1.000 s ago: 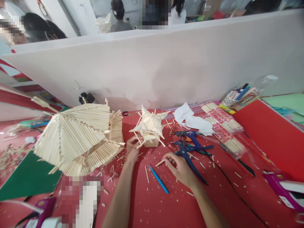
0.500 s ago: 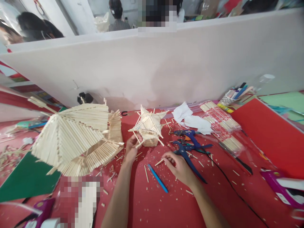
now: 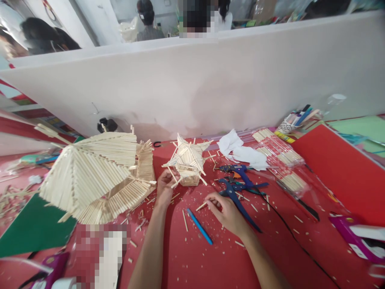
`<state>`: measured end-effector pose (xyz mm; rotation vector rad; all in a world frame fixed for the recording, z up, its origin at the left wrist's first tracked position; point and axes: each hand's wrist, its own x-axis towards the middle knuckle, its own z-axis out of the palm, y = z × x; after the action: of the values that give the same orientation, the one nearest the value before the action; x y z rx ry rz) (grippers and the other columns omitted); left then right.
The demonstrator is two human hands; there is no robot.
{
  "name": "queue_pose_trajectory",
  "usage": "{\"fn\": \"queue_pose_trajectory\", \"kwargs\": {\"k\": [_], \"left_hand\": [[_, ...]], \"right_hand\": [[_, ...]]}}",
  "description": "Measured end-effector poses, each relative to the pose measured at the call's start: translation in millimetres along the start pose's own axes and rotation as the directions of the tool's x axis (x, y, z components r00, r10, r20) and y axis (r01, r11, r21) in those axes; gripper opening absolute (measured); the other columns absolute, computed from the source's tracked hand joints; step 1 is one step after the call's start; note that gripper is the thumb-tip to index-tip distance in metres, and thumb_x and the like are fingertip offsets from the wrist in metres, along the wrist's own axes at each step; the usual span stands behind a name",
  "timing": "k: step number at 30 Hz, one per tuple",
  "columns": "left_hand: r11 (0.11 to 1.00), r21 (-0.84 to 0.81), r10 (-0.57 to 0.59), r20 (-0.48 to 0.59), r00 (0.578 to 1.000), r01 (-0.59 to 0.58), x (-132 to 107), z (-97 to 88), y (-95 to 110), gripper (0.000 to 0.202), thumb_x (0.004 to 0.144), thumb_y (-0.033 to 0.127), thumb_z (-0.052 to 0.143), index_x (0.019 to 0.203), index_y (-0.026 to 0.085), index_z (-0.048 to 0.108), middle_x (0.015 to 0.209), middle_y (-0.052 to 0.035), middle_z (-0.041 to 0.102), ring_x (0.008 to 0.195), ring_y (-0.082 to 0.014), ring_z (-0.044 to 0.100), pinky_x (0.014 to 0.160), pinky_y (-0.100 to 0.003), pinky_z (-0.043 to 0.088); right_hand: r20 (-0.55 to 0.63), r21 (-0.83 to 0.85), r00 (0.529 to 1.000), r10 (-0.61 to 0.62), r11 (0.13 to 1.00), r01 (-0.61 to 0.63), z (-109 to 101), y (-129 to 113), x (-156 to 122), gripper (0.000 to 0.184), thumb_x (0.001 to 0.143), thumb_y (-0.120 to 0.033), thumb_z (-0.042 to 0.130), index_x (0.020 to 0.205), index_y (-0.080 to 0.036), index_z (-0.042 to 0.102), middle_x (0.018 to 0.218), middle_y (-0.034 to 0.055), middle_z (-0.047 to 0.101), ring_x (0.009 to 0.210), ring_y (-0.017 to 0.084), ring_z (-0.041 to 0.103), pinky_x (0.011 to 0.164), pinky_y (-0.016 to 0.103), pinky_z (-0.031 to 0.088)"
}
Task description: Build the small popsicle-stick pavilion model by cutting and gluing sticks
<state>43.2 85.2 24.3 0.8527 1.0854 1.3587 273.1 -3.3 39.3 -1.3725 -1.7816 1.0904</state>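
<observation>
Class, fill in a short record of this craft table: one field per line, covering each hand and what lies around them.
Left hand: grips the small stick model at a projecting strut
Right hand: pinches a short stick
Between the hands: blue pen on the red table
Right of model: blue glue gun
Left: large stick roof

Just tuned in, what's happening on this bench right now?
A person is working with wooden sticks on a red table. Their left hand grips the lower edge of a small stick model, while the right hand pinches a short stick lying on the table. A blue pen lies between the forearms. What looks like a blue glue gun lies to the right of the model, and a large stick roof stands to the left.
</observation>
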Motion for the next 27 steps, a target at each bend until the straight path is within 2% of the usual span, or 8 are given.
{"fn": "queue_pose_trajectory", "kwargs": {"k": [4, 10, 17, 23, 27], "left_hand": [[0.996, -0.087, 0.029, 0.037, 0.999, -0.026, 0.0, 3.7, 2.3, 0.036, 0.059, 0.036, 0.089, 0.074, 0.020, 0.060, 0.067, 0.0034, 0.061, 0.053, -0.0081, 0.048, 0.054, -0.022, 0.038], [0.999, -0.050, 0.020, 0.043, 0.999, -0.018, -1.7, 4.6, 7.3, 0.036, 0.062, 0.036, 0.087, 0.073, 0.021, 0.057, 0.067, 0.0032, 0.059, 0.052, -0.0081, 0.045, 0.051, -0.021, 0.035], [0.996, 0.002, 0.086, 0.059, 0.995, -0.087, -3.1, 4.6, 11.2, 0.030, 0.067, 0.035, 0.085, 0.072, 0.023, 0.058, 0.072, 0.0014, 0.060, 0.062, -0.0120, 0.053, 0.061, -0.024, 0.044], [0.992, 0.082, 0.097, -0.002, 0.995, -0.097, -0.4, -2.6, 6.5, 0.034, 0.069, 0.037, 0.083, 0.076, 0.021, 0.054, 0.072, 0.0025, 0.063, 0.064, -0.0119, 0.057, 0.065, -0.024, 0.047], [0.957, 0.243, 0.194, -0.127, 0.973, -0.159, 4.7, -11.8, -1.3, 0.026, 0.074, 0.033, 0.078, 0.080, 0.021, 0.056, 0.076, 0.0030, 0.061, 0.070, -0.0118, 0.057, 0.068, -0.022, 0.045]], "right_hand": [[0.002, -0.002, 1.000, 0.001, 1.000, -0.001, 1.2, 1.0, -0.3, 0.019, 0.102, -0.038, 0.049, 0.100, -0.024, 0.061, 0.088, 0.0018, 0.070, 0.080, 0.018, 0.068, 0.076, 0.028, 0.051], [0.011, -0.001, 1.000, 0.002, 1.000, -0.002, 0.3, 1.2, 1.0, 0.018, 0.102, -0.037, 0.049, 0.100, -0.024, 0.061, 0.088, 0.0018, 0.070, 0.079, 0.018, 0.067, 0.075, 0.027, 0.050], [0.005, 0.015, 1.000, -0.001, 1.000, 0.001, 1.7, 1.1, 0.7, 0.018, 0.102, -0.037, 0.049, 0.099, -0.024, 0.061, 0.088, 0.0021, 0.071, 0.079, 0.018, 0.068, 0.074, 0.028, 0.050], [0.011, 0.037, 1.000, 0.001, 0.999, -0.001, -1.1, -1.7, 0.6, 0.018, 0.102, -0.038, 0.048, 0.097, -0.024, 0.060, 0.086, 0.0016, 0.071, 0.077, 0.018, 0.068, 0.072, 0.027, 0.050], [0.012, 0.039, 1.000, -0.002, 0.999, 0.002, -1.0, -1.4, 0.2, 0.018, 0.102, -0.038, 0.049, 0.097, -0.024, 0.059, 0.087, 0.0012, 0.071, 0.077, 0.018, 0.068, 0.073, 0.027, 0.050]]}}
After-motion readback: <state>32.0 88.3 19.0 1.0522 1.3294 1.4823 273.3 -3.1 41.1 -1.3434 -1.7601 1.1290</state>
